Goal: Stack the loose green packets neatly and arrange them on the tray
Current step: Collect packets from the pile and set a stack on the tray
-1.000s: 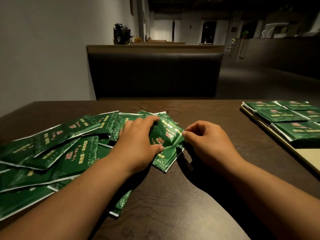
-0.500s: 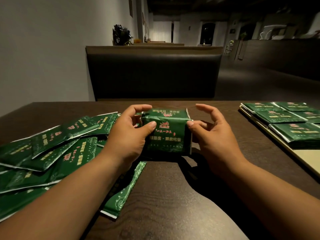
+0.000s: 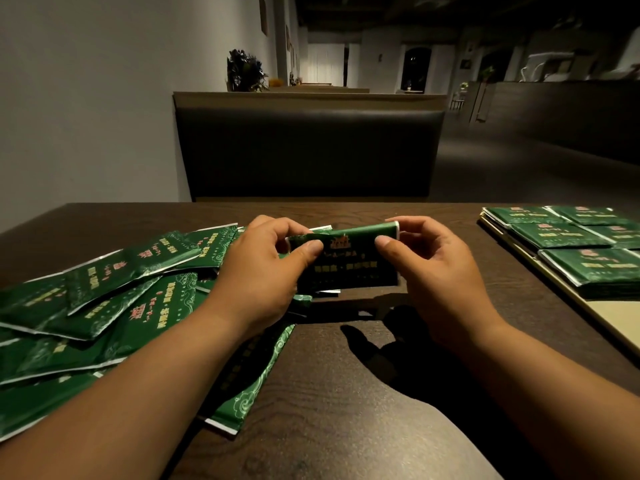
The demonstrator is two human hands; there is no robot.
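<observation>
Here, at a dark wood-grain counter (image 3: 346, 393), a person's left hand (image 3: 259, 271) and right hand (image 3: 433, 271) clamp a small bundle of green packets (image 3: 349, 261) from either end. The thumbs are on the printed face and the fingers are curled behind, with the bundle raised just above the counter between the two wrists. The packets are thin, flat sachets of glossy green film with silvery sealed edges, gold and red lettering and a pale cloud-scroll border. They look very light and limp, and their slick faces are likely to slide over one another, so a grip on the short ends should keep the edges square better than a pinch at one corner. How many packets the bundle holds cannot be told. To the left, the loose packets (image 3: 114, 296) lie fanned and overlapping at odd angles, and one slim packet (image 3: 256, 368) rests partly under the left forearm. Well apart, at the counter's right edge, a flat pale tray (image 3: 620, 317) already carries squared stacks (image 3: 561, 233) set side by side, with bare surface at its near end. A dark padded booth seat (image 3: 308, 150) faces the counter.
</observation>
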